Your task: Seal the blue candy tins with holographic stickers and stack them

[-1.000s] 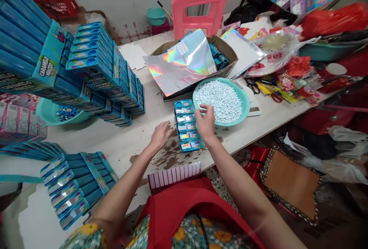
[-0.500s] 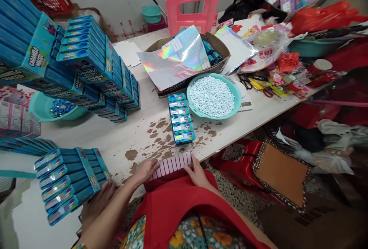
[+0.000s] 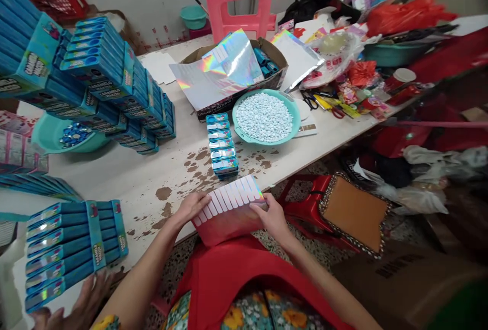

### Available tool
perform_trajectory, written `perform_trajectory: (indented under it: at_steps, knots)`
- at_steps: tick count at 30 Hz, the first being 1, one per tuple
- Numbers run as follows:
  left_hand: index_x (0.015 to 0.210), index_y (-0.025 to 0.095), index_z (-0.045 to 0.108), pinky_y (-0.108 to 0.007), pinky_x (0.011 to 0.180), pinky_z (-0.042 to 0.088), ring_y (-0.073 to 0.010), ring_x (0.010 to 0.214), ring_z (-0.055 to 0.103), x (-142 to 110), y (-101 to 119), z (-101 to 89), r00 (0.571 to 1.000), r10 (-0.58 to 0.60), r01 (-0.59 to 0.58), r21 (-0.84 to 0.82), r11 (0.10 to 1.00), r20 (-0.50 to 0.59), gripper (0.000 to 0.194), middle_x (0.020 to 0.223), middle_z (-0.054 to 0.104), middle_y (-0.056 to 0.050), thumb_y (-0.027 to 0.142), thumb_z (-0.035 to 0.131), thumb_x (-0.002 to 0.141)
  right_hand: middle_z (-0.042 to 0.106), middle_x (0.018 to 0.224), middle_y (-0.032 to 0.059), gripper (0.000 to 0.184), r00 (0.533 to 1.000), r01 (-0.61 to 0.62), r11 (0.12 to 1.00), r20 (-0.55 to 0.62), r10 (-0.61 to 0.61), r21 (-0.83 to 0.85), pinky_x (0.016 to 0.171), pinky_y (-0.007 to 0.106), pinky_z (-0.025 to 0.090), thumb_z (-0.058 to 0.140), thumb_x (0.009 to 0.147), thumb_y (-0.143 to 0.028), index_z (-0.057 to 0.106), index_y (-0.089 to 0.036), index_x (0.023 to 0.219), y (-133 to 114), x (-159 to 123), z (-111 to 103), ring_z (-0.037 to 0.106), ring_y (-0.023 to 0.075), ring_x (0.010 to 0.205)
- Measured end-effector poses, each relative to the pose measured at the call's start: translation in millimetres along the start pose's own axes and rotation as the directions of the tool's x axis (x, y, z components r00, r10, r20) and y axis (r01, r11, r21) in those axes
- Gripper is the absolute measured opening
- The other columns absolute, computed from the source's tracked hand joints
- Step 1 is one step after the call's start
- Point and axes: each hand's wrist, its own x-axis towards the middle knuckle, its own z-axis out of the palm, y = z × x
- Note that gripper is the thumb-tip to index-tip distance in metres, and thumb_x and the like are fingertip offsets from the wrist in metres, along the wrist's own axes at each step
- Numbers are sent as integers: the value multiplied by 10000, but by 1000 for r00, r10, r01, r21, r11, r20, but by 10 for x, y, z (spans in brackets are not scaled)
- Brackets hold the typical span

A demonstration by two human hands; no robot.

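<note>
My left hand (image 3: 193, 207) grips the left edge of a shiny sticker sheet (image 3: 232, 220), thumb on top and fingers beneath. At the opposite edge, my right hand (image 3: 272, 218) pinches the sheet between thumb and fingers. White strip-shaped stickers run along its far part; the near part is bare reflective backing. The sheet is held tilted over the table's front edge, above my red apron (image 3: 229, 274). Just beyond it stands a row of small blue boxes (image 3: 223, 149) with shiny strips on their ends. Beside that row sits a turquoise bowl (image 3: 236, 130) full of pale blue candies.
Tall stacks of blue candy packs (image 3: 107, 73) rise at the left. Another person's hand (image 3: 86, 297) is by a blue pack (image 3: 72, 248) at lower left. Behind the bowl, a cardboard box (image 3: 280, 73) carries more holographic sheets (image 3: 206, 78). Scissors (image 3: 309, 100) lie to the right.
Both hands have raised and tilted the sheet, so more of its shiny face shows. The other person's hand has moved left along the blue pack. My view has turned slightly right.
</note>
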Motion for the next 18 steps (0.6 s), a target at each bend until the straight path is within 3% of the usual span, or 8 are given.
perform_trajectory:
  at_steps: [2,4,7,9,11,13,15,18]
  knots:
    - [689,180,517,-246,588,336,-176,660,533,46,173,58,1000,19,-19,24,1000,23,399,673,574,-21,452,298,881,679,806,52,415,961,-177,966,246,127,191,689,339,481,727,603,-434,643,-163,905,29,-68,-229,612,220,736]
    - [743,178,560,-269,624,373,-205,706,567,62,383,121,999,8,-12,101,995,35,397,719,612,-47,449,308,885,686,768,47,440,905,-321,890,383,187,324,637,309,473,759,556,-446,665,-148,866,101,-148,-431,615,198,678]
    - [996,168,599,-378,819,396,-293,966,566,-3,772,248,984,64,-16,268,963,-168,373,977,644,-132,432,360,885,690,793,55,411,919,-317,858,354,173,404,683,302,473,763,564,-444,687,-137,826,191,-288,-659,621,187,713]
    - [1214,173,513,-453,994,287,-325,1212,420,-84,1057,386,923,263,-168,321,932,-282,450,1252,534,-163,451,411,874,691,823,59,401,934,-285,866,323,154,412,719,308,476,761,578,-437,693,-140,838,190,-386,-766,625,191,752]
    - [1340,192,396,-463,1081,169,-311,1335,257,-150,1323,569,847,485,-419,289,861,-217,600,1417,372,-143,509,473,838,691,822,53,406,938,-282,864,311,156,417,708,311,481,761,583,-437,688,-147,858,138,-484,-855,626,193,739]
    - [1395,214,310,-459,1099,148,-291,1355,229,-177,1537,768,800,594,-577,161,801,-88,706,1457,310,-127,553,504,807,690,796,40,390,943,-263,873,302,141,410,682,303,480,744,606,-443,680,-149,853,59,-573,-940,623,184,700]
    - [1404,238,284,-461,1091,174,-270,1314,319,-166,1680,933,802,597,-597,6,802,-12,681,1435,357,-115,538,486,826,690,784,34,362,947,-218,899,303,101,380,674,295,476,704,657,-452,676,-147,850,-15,-649,-1026,622,177,683]
    - [1290,269,445,-443,1067,218,-225,1123,517,-135,1780,1067,829,559,-549,-155,821,25,477,1256,561,-66,472,471,859,699,842,48,356,943,-145,938,329,35,316,710,312,479,637,724,-453,680,-150,906,-83,-735,-1145,638,200,754]
